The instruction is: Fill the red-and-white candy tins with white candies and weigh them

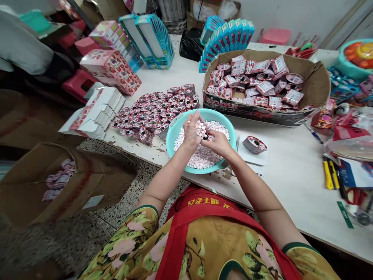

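Observation:
A teal bowl full of small white and pink candies sits at the table's near edge. Both hands hover over it. My left hand is cupped around a handful of the candies. My right hand pinches a small round container with a dark opening right against the left hand. One filled round container rests on a white card just right of the bowl.
A heap of round red-and-white containers lies left of the bowl. A cardboard tray of packed ones stands behind. Folded box blanks, pink boxes, blue cartons and an open floor carton surround.

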